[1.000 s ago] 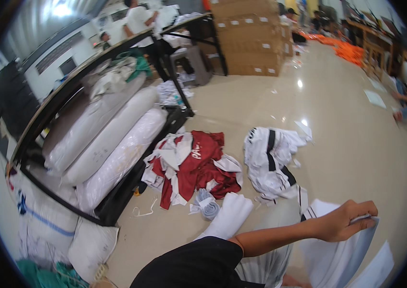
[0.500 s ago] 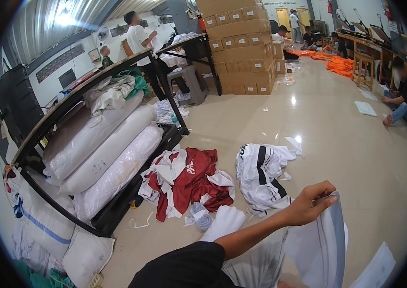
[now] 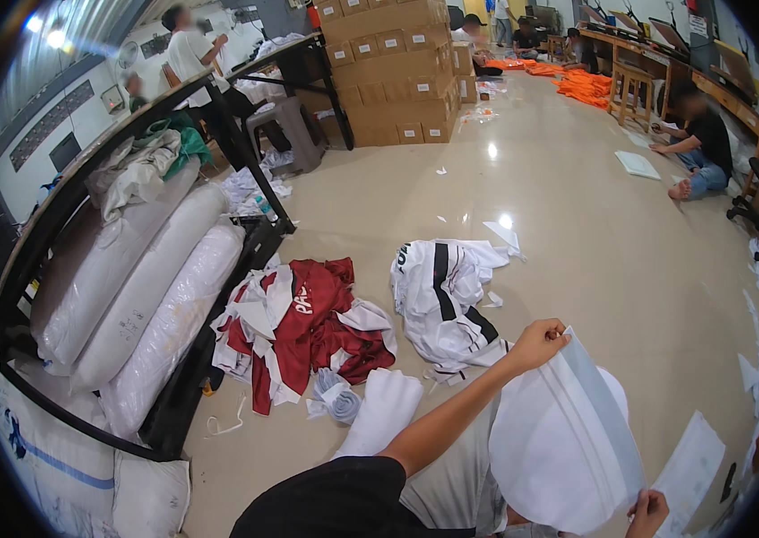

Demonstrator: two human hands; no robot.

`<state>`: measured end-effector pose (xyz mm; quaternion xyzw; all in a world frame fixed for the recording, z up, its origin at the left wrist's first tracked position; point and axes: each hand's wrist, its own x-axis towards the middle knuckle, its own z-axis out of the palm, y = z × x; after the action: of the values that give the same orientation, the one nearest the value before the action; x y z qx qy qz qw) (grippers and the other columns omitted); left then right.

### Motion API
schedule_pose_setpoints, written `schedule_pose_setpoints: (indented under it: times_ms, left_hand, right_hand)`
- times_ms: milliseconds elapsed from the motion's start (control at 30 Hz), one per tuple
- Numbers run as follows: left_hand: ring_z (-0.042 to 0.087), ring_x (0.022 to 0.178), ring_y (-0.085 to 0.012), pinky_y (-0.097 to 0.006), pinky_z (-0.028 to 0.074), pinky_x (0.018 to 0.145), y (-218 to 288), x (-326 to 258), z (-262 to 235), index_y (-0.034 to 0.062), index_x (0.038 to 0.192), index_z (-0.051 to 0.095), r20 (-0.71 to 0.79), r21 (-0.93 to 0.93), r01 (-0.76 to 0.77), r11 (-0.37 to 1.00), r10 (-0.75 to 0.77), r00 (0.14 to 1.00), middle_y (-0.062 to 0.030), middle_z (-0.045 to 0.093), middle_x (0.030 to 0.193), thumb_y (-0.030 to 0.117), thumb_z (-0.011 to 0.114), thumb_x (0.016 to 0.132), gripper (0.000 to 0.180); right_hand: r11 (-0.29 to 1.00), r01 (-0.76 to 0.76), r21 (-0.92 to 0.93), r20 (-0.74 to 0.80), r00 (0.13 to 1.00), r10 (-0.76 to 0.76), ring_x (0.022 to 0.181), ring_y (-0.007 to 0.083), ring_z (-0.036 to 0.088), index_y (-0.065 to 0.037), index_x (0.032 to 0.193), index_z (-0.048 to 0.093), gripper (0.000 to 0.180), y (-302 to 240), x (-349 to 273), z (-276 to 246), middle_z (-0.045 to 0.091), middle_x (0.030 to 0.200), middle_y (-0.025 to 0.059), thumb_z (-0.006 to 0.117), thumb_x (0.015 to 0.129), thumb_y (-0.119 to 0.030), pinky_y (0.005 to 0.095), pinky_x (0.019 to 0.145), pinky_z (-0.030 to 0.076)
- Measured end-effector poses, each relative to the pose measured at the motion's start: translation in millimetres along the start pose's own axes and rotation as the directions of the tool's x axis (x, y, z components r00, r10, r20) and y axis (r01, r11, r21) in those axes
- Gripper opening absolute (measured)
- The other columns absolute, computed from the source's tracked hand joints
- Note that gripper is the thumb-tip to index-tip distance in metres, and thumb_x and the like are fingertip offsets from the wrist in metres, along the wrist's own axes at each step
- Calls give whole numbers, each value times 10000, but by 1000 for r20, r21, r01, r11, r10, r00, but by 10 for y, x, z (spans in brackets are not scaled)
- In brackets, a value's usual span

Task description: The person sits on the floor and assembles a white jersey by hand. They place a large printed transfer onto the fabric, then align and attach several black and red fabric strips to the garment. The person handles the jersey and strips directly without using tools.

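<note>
A white cloth piece with a light grey band (image 3: 568, 439) is stretched between my two hands over my lap. My left hand (image 3: 543, 343) pinches the band's upper corner, its arm reaching across from a black sleeve. At the lower edge of the picture, my right hand (image 3: 647, 513) grips the band's other end; part of that hand is cut off. Beside my left forearm lies a roll of white cloth (image 3: 386, 403). Next to it sits a small rolled grey strip (image 3: 338, 400). A heap of white shirts with black stripes (image 3: 442, 300) lies beyond my left hand.
Red and white garments (image 3: 308, 323) are piled on the floor at left. Behind them, a black-framed table (image 3: 250, 179) shelters large wrapped rolls (image 3: 151, 296). Cartons (image 3: 388, 90) stack up at the back. A person (image 3: 707, 143) sits at right. A white sheet (image 3: 691, 466) lies near my right hand.
My right hand has come into view holding the lower end of the band. The cloth is now spread wider and turned flat toward me. The view has shifted right.
</note>
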<state>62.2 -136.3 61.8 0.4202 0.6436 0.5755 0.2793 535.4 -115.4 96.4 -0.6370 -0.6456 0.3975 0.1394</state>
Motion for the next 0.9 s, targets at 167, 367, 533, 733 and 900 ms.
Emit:
schedule_pose_setpoints:
  times_ms: [167,367,533,733,900]
  left_hand:
    - [632,660,-133,-306,490,608,-573,463,177,-18,783,662,-5,184,74,980,-74,997,-64,664,688,140,718,829,174]
    - [690,728,-140,-286,543,631,-670,1126,442,-9,799,659,134,-240,263,934,-237,962,-119,704,752,127,687,860,152]
    - [684,775,-140,-260,535,677,-299,1245,461,24,969,632,135,-469,135,873,-81,988,-86,709,874,229,648,954,206]
    - [651,740,-117,-270,520,673,-443,877,197,32,894,643,161,-426,174,888,-115,980,-57,675,829,276,644,964,254]
    - [644,690,-209,-363,506,641,-1674,753,311,-9,804,662,56,157,-108,982,100,993,-122,655,727,251,662,881,272]
  right_hand:
    - [966,230,116,-23,973,-229,619,86,543,2,979,585,237,484,1319,135,607,783,46,642,968,-228,243,543,413]
    - [897,245,368,-245,956,-160,595,92,558,-48,963,581,234,191,1976,118,654,826,48,614,1001,-277,233,514,407]
    - [782,440,442,-456,861,-226,789,105,601,-50,1063,613,255,-365,1793,62,666,986,43,606,1010,-299,249,688,455]
    - [766,389,511,-413,893,-178,838,119,616,-21,1124,640,298,92,1561,327,667,1028,45,588,1019,-294,257,721,469]
    - [834,226,503,-287,954,-86,803,131,642,-24,1177,677,369,876,1699,1015,692,1036,63,569,1017,-338,248,671,523]
